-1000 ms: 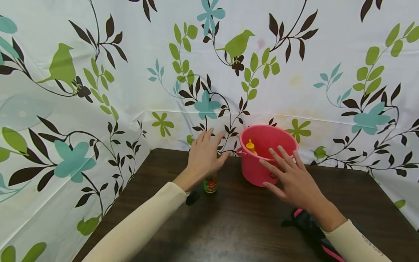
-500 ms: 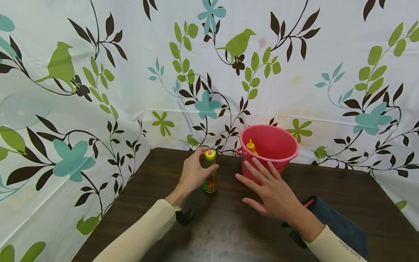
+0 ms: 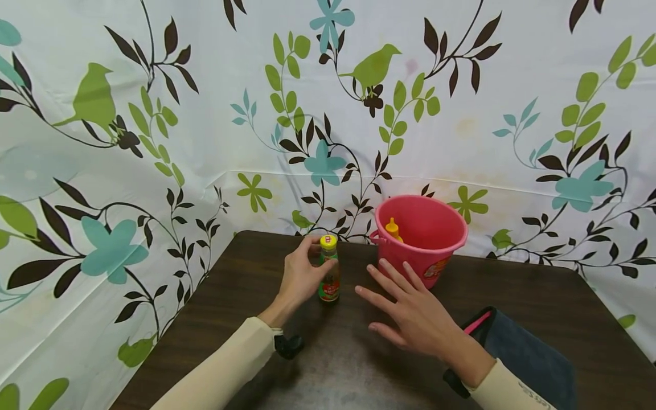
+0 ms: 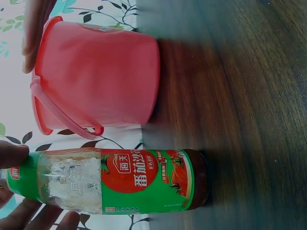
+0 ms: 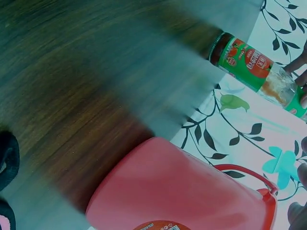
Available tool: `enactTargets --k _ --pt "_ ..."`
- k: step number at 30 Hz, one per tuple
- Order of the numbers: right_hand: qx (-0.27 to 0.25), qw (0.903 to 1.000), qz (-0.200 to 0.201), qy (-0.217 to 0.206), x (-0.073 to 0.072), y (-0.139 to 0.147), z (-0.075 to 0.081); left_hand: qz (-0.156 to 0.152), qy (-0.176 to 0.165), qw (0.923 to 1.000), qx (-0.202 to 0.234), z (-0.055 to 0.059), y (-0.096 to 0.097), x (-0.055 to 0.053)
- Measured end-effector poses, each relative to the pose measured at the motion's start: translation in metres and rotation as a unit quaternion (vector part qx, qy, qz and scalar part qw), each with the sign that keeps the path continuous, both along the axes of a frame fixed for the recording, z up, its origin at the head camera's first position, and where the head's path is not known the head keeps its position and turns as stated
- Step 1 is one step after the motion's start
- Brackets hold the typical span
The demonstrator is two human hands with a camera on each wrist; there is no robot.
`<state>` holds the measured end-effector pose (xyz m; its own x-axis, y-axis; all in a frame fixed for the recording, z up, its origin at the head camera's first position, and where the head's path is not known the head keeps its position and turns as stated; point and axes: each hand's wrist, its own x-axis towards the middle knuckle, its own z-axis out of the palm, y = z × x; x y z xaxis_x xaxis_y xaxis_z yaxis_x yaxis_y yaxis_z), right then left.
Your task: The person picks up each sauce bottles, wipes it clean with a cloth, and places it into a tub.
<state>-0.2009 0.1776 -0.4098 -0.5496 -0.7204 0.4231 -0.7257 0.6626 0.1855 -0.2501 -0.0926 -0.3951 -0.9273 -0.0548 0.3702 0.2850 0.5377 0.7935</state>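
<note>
A glass ketchup bottle [image 3: 329, 289] with a yellow cap and a green-and-red tomato label stands upright on the dark wooden table. My left hand [image 3: 301, 274] grips it near the neck, thumb on the near side and fingers behind. The left wrist view shows the bottle's [image 4: 139, 179] neck between thumb and fingers; the glass looks mostly drained, with red sauce at the bottom. My right hand [image 3: 416, 313] hovers with spread fingers in front of the pink bucket [image 3: 392, 259], holding nothing. In the right wrist view, fingertips [image 5: 300, 216] show at the right edge beside the bucket [image 5: 192, 191].
Inside the bucket a yellow nozzle-topped squeeze bottle [image 3: 392, 229] pokes up. A dark blue-grey fabric pouch [image 3: 533, 353] with pink lining lies at the right, partly behind my right forearm. A white patterned curtain [image 3: 461, 131] hangs behind the table's back edge.
My left hand has come down from above and taken hold of the ketchup bottle's neck. The right hand has moved left and lower, off the bucket's front right, uncovering more of the pouch.
</note>
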Motion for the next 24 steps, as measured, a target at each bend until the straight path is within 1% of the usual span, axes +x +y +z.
enactTargets --k 7,12,14,17,19,24 --pt "-0.002 1.0 -0.002 0.007 0.0 0.004 0.002 0.018 0.0 0.9998 0.003 -0.001 0.002 -0.001" --pt "-0.004 0.9999 -0.016 -0.002 0.001 0.007 0.008 0.02 0.004 0.9998 0.007 -0.001 0.003 0.0" --pt "-0.006 0.9998 -0.021 -0.001 0.001 0.01 0.011 0.017 0.009 0.9998 0.007 0.001 0.005 0.001" --pt "-0.01 0.9995 -0.029 0.002 0.002 0.014 0.018 0.007 0.02 0.9997 0.008 0.007 0.008 0.005" --pt "-0.016 0.9993 -0.034 0.004 0.003 0.018 0.023 -0.005 0.029 0.9995 0.007 0.011 0.012 0.008" --pt "-0.04 0.9981 -0.042 0.021 0.006 0.033 0.033 -0.043 0.035 0.9985 -0.004 0.019 0.024 0.022"
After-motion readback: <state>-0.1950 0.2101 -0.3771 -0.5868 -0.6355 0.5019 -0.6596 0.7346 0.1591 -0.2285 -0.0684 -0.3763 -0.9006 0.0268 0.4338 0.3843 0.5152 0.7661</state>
